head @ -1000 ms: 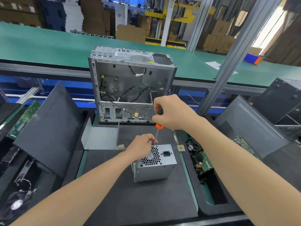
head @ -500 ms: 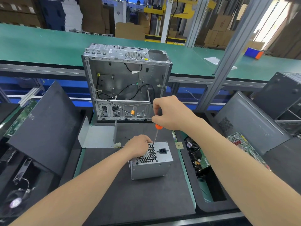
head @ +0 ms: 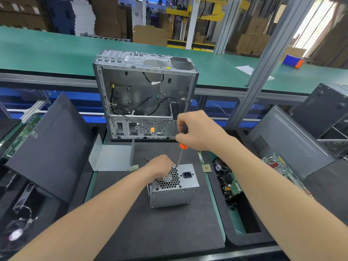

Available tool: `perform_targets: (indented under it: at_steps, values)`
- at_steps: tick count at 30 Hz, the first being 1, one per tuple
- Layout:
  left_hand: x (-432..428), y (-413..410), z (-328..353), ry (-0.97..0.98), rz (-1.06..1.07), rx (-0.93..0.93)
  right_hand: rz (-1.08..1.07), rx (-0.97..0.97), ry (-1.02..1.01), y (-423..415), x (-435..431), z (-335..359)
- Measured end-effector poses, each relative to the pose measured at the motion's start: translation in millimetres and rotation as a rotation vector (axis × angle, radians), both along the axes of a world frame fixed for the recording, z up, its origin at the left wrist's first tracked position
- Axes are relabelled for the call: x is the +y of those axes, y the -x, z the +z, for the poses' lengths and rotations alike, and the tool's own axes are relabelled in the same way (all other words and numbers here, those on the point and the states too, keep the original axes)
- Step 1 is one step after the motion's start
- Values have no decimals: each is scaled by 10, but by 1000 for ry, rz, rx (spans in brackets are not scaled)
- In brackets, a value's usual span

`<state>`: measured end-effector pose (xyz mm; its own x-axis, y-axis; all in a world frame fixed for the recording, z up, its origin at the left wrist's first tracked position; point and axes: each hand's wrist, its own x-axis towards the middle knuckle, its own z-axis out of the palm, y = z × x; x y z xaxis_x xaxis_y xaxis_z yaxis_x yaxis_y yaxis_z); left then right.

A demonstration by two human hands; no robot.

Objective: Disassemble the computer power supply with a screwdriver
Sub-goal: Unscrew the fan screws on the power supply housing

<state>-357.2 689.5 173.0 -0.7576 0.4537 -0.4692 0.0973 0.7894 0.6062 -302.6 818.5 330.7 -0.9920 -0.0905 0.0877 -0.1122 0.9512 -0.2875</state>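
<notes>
A silver power supply (head: 174,192) stands on the dark mat (head: 160,227), its honeycomb fan grille and black mains socket facing up. My left hand (head: 160,166) grips its top left edge, fingers curled over the grille. My right hand (head: 197,131) holds the black and orange handle of a screwdriver (head: 181,153) upright. The thin shaft runs down to the top rim of the power supply beside my left fingers. The tip is hidden there.
An open, stripped computer case (head: 143,98) stands behind the mat. A bent grey metal plate (head: 111,157) lies to the left of it. Black side panels (head: 50,147) lean at left, grey panels (head: 288,140) and circuit boards (head: 280,166) lie at right. A small chip (head: 206,168) rests by the mat's edge.
Both hands, the screwdriver and the power supply keep their hold and place. The view has shifted slightly, so everything sits a little to the left and higher.
</notes>
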Motion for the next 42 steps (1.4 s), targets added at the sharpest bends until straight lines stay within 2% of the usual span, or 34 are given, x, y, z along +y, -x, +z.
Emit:
perform_targets:
  at_steps: [42]
  values:
    - [-28, -11, -29, -90, 60, -73, -51, 19, -12, 49, 42, -13]
